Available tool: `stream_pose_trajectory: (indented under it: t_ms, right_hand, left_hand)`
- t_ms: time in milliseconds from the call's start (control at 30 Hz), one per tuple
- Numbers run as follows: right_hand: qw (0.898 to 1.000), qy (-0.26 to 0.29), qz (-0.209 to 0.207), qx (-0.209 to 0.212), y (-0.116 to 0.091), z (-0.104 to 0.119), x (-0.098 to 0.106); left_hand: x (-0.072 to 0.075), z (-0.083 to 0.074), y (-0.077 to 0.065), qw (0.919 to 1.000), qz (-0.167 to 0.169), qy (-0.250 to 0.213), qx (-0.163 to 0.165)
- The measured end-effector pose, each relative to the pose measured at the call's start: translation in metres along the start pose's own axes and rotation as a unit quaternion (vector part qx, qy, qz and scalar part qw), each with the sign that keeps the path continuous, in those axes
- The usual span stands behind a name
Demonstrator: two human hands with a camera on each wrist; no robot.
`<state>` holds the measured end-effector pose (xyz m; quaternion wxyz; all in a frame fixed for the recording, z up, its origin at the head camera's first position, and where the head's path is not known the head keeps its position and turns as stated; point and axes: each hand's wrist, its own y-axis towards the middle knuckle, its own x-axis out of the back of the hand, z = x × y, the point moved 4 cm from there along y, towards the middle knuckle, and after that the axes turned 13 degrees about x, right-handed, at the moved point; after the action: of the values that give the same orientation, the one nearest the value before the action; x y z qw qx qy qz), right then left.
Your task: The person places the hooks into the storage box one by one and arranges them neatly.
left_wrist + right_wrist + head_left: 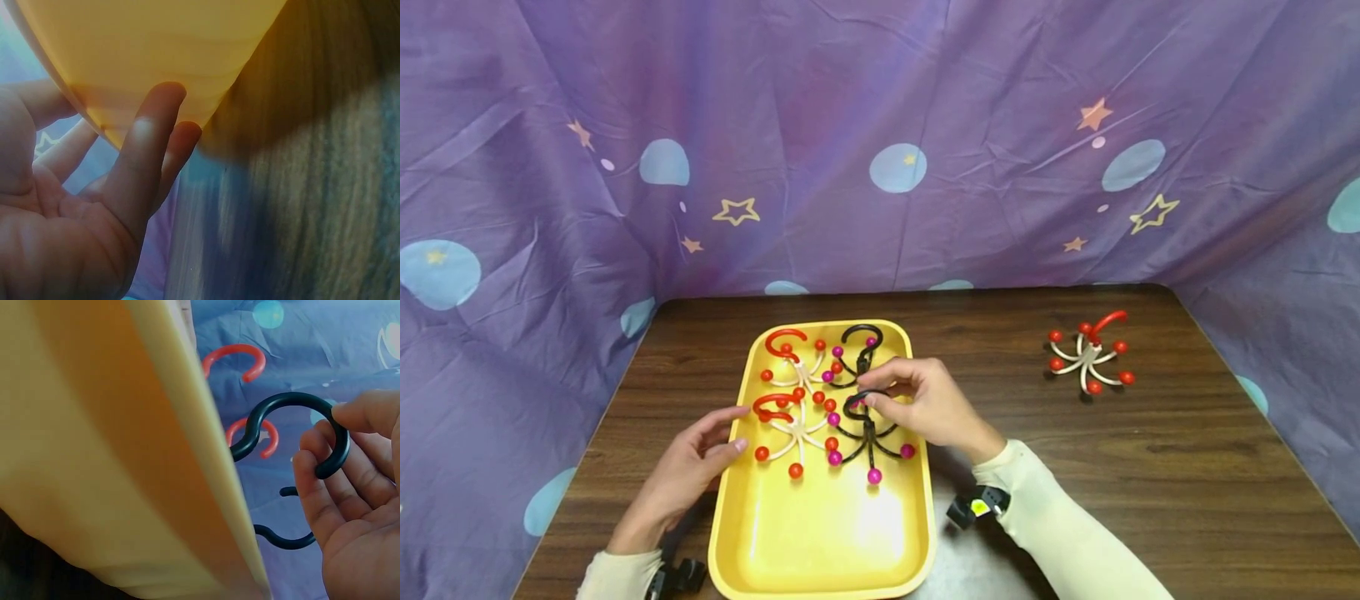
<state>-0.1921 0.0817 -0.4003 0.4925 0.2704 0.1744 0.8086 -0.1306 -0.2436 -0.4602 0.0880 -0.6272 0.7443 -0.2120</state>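
My right hand (928, 400) pinches the curved top hook of the nearer black hanger (870, 433), a many-armed hook hanger with magenta balls on its arm ends. The right wrist view shows that black hook (287, 399) between thumb and fingers. This hanger stands in a yellow tray (820, 583) at its right side. My left hand (685, 462) holds the tray's left rim, thumb and forefinger tips over the edge. Other left fingers (147, 134) lie against the outer wall. A second black hanger (862, 364) and two red-hooked white hangers (797, 429) (801, 375) also lie in the tray.
Another red-hooked white hanger (1088, 357) with red balls stands on the dark wooden table (1150, 500), at the back right. Behind the table hangs a purple curtain (820, 125) with stars and planets. Each wrist wears a strapped camera.
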Motion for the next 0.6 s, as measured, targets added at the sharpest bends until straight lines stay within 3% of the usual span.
stream_pose_trajectory:
  t_ms: [233,600]
  right_hand:
    - [1.0,0.003,0.005,0.014,0.0,0.005,0.005]
    - [1.0,-0.006,-0.005,0.002,0.0,0.01,0.013]
  left_hand:
    - [0.0,-0.002,-0.001,1.0,-0.002,0.008,-0.005]
    - [0.0,-0.002,-0.001,1.0,-0.003,0.006,0.003]
